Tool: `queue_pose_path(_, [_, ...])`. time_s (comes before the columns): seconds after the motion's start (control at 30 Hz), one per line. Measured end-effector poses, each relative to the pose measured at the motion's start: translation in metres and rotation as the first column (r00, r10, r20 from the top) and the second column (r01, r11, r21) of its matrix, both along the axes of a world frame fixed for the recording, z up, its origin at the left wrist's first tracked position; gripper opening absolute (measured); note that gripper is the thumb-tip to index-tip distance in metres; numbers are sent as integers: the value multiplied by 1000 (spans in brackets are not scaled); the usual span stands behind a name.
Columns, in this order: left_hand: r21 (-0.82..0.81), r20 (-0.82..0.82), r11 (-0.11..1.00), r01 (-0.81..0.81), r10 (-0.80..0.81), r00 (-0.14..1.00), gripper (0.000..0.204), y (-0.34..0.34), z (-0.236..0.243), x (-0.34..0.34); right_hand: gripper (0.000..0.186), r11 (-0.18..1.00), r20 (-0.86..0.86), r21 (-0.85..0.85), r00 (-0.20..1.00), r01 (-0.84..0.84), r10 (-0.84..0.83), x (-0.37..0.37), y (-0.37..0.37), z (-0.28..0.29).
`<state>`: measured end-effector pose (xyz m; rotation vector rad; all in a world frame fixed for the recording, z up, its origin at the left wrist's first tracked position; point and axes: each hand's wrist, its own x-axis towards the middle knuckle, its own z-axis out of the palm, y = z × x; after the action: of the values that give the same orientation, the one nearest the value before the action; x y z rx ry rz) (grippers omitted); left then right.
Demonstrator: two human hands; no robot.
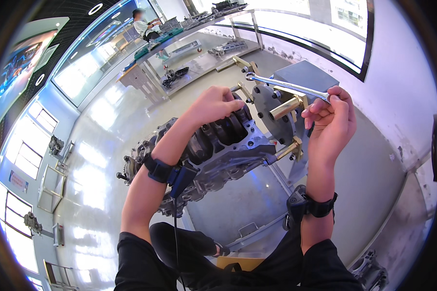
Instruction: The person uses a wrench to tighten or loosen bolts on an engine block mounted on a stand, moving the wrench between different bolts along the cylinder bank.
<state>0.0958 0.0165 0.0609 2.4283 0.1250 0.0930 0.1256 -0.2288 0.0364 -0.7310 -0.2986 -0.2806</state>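
Observation:
An engine block (233, 153) with its crankshaft (199, 145) exposed is mounted in front of me on a stand with a round grey plate (272, 114). My left hand (217, 105) reaches over the block's far end beside that plate, its fingers curled in a pinch. What they grip, if anything, is hidden behind the hand. In my right hand (332, 116), fingertips and thumb hold one end of a silver combination wrench (289, 85). The wrench points left above the plate and its brass-coloured arms (285, 107), with its ring end near a bracket.
A grey box (308, 75) stands behind the mounting plate. Farther back, a long workbench (199, 30) carries metal parts, and a person (144, 25) sits beside it. Below the block is a grey tray (257, 230) on the stand. Another engine part (369, 271) lies at lower right.

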Motion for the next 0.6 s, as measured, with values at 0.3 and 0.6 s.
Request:
queue_pose_path(0.3, [283, -181, 957, -68, 123, 976, 49, -16, 9, 2, 20, 1000, 16, 4, 1000, -23, 23, -3, 1, 1])
queue_pose_path(0.6, [332, -174, 937, -109, 174, 969, 50, -19, 10, 2, 19, 999, -3, -3, 999, -38, 38, -7, 2, 1])
